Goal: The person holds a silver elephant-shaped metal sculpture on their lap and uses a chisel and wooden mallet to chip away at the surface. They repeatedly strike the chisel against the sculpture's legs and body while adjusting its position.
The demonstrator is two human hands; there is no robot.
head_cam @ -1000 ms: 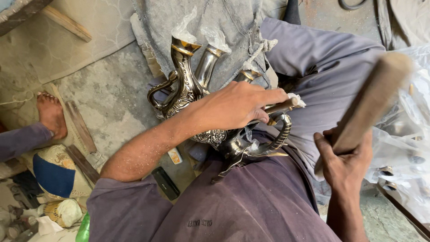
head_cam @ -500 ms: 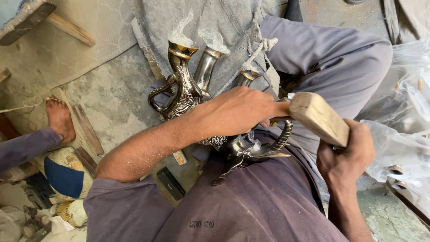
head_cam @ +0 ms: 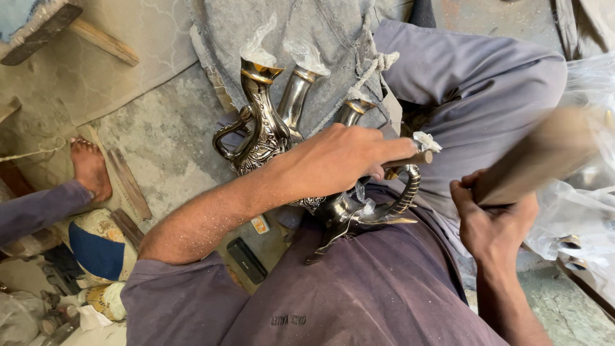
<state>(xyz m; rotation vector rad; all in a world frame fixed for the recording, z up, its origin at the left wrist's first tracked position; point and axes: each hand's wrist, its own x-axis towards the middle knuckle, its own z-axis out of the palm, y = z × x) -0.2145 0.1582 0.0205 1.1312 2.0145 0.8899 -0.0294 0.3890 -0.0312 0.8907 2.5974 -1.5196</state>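
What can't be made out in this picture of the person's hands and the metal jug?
Head view only:
- Wooden block in the right hand: motion-blurred, shape unclear.
- Rod under the left hand: mostly hidden by fingers.
- Metal jug on the lap: body hidden by the forearm.

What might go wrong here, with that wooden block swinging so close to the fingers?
The wooden block in the right hand is blurred in motion; a miss might hit the left hand gripping the rod. The metal jug lies loose on the lap and may slip. Upright jugs nearby might topple.
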